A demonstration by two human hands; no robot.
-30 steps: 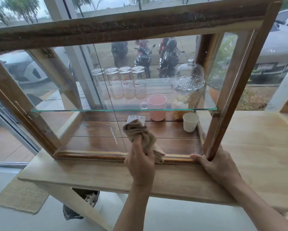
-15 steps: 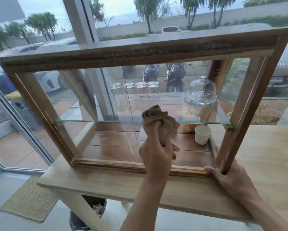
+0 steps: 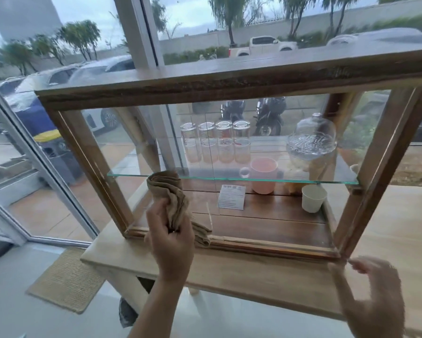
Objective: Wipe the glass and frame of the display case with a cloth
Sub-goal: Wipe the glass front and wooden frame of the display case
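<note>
A wooden-framed display case with glass sides stands on a pale wooden table. My left hand grips a bunched tan cloth and presses it on the front glass at its lower left, just below the glass shelf's edge. My right hand, blurred, rests on the table by the case's lower right corner, fingers apart and holding nothing.
Inside the case are several upturned glasses, a pink mug, a glass dome, a white cup and a card. A large window is behind. A woven mat lies on the floor at left.
My left hand with the cloth rose up the glass, then slid left and down. My right hand has come off the frame's corner slightly. The camera view shifted so the case sits lower and further right.
</note>
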